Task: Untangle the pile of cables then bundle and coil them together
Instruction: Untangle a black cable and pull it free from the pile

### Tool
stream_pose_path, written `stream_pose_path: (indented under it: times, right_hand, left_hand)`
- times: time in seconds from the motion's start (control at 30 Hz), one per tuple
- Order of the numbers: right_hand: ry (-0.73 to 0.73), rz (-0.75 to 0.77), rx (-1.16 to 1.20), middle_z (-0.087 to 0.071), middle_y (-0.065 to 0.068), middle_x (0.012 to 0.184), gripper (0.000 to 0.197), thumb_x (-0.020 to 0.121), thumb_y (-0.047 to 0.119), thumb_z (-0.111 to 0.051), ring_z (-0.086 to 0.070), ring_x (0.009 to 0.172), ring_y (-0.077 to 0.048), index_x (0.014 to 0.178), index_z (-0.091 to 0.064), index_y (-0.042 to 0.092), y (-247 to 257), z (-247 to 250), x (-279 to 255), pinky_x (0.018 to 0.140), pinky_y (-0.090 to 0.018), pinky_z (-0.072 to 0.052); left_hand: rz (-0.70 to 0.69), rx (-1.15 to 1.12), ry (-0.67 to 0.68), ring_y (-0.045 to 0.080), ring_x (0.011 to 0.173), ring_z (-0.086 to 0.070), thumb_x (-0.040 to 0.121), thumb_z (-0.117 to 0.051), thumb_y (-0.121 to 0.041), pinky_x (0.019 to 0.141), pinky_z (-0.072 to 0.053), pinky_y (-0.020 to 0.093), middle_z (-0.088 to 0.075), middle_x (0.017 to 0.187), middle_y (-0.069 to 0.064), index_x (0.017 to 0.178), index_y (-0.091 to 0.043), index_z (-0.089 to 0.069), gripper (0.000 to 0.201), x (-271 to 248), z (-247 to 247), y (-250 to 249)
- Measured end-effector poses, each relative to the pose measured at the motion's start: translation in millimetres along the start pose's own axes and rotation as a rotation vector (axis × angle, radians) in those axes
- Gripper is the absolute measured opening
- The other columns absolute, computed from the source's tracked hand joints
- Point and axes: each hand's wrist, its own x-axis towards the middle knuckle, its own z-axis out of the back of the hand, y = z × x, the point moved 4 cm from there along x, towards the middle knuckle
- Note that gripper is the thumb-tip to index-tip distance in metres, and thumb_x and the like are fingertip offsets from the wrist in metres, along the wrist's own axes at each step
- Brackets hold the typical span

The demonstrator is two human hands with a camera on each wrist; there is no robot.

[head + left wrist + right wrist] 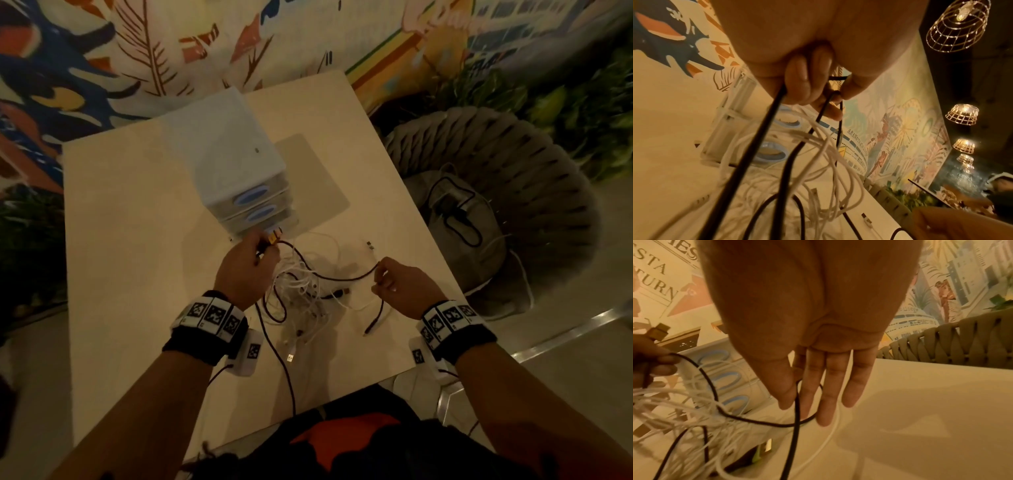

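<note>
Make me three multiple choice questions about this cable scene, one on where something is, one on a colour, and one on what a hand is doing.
1. Where does the drawer unit stand?
A. on the table, beyond the cable pile
B. on the woven chair
C. on the floor

2. What colour is the cable stretched between the two hands?
A. white
B. black
C. red

3. What is the right hand doing?
A. resting flat on the table
B. pinching the black cable
C. pulling a drawer

Answers: 1 A, the head view shows it on the tabletop behind the pile. 2 B, a dark strand runs from the left hand to the right. 3 B, the right wrist view shows thumb and finger closed on it.
</note>
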Motion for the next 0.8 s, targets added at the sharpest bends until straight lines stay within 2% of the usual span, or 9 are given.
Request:
stream_pose_path:
  times: [0.1,0.2,0.3,0.4,0.5,0.57,0.6,0.7,0.8]
  right_hand:
    - [-0.087,0.047,-0.061,-0.056,0.004,0.096,0.021,0.083,0.034,-0.075,-0.059,0.093,-0.021,0.091,-0.056,0.030,14,-5,8,0.085,-0.038,-0.051]
    - [-0.231,0.088,-0.107,-0.045,0.002,0.093,0.024,0.075,0.028,-0.078,-0.053,0.094,-0.026,0.092,-0.062,0.025,34,-1,12,0.082,-0.038,-0.048]
    - [-0.304,0.222,-0.103,-0.045,0.004,0.089,0.025,0.076,0.026,-0.072,-0.050,0.086,-0.021,0.098,-0.059,0.028,68,4,12,0.079,-0.041,-0.049]
    - [-0.221,0.377,-0.116,-0.052,0.002,0.099,0.033,0.083,0.039,-0.061,-0.054,0.093,-0.024,0.115,-0.061,0.034,103,-6,16,0.083,-0.042,-0.048]
    - [-0.077,0.439,-0.103,-0.058,-0.001,0.106,0.040,0.089,0.056,-0.047,-0.059,0.098,-0.026,0.121,-0.061,0.036,127,-25,24,0.087,-0.046,-0.049]
    - [-0.086,0.446,-0.067,-0.061,0.001,0.104,0.035,0.094,0.054,-0.047,-0.059,0.097,-0.023,0.118,-0.063,0.034,133,-27,28,0.087,-0.047,-0.050]
    - [-0.102,0.441,-0.040,-0.062,0.002,0.104,0.031,0.096,0.051,-0.051,-0.059,0.096,-0.021,0.118,-0.063,0.033,134,-26,29,0.088,-0.046,-0.050]
    - [-0.136,0.450,0.020,-0.066,0.000,0.104,0.026,0.097,0.040,-0.061,-0.060,0.096,-0.020,0.117,-0.066,0.024,136,-19,27,0.090,-0.042,-0.049]
    - [-0.178,0.495,0.030,-0.070,-0.003,0.098,0.023,0.099,0.035,-0.061,-0.060,0.092,-0.022,0.109,-0.072,0.018,142,-12,24,0.087,-0.040,-0.048]
  left_hand:
    - [0.019,-0.080,0.005,0.031,0.070,-0.058,0.090,-0.042,-0.041,0.069,-0.049,0.050,-0.062,0.074,0.009,0.088,-0.014,-0.054,0.030,-7,6,1]
    - [0.014,-0.063,0.006,0.022,0.068,-0.055,0.098,-0.054,-0.043,0.066,-0.043,0.038,-0.057,0.069,0.006,0.083,-0.015,-0.055,0.032,-12,9,2]
    - [-0.029,-0.066,-0.020,0.009,0.056,-0.046,0.099,-0.058,-0.040,0.057,-0.036,0.025,-0.049,0.060,0.000,0.072,-0.018,-0.049,0.036,-14,13,-3]
    - [-0.053,-0.152,-0.014,0.007,0.055,-0.057,0.100,-0.059,-0.035,0.055,-0.041,0.015,-0.060,0.061,-0.001,0.073,-0.019,-0.055,0.031,-19,16,-8]
    - [-0.124,-0.154,-0.029,0.015,0.061,-0.063,0.100,-0.059,-0.037,0.057,-0.047,0.022,-0.068,0.067,-0.005,0.075,-0.020,-0.064,0.031,-25,20,-12]
    - [-0.154,-0.150,-0.033,0.022,0.064,-0.063,0.098,-0.056,-0.045,0.060,-0.049,0.032,-0.069,0.072,-0.010,0.077,-0.029,-0.065,0.028,-28,22,-12]
    - [-0.167,-0.158,-0.039,0.022,0.066,-0.063,0.096,-0.054,-0.048,0.062,-0.049,0.034,-0.069,0.073,-0.010,0.078,-0.031,-0.065,0.027,-30,24,-11]
    - [-0.156,-0.194,-0.035,0.010,0.076,-0.066,0.096,-0.053,-0.048,0.070,-0.050,0.030,-0.071,0.078,-0.010,0.082,-0.036,-0.068,0.023,-32,27,-7]
    - [-0.137,-0.053,-0.036,0.009,0.087,-0.066,0.095,-0.051,-0.044,0.077,-0.050,0.031,-0.072,0.090,-0.014,0.094,-0.037,-0.069,0.020,-31,29,-5]
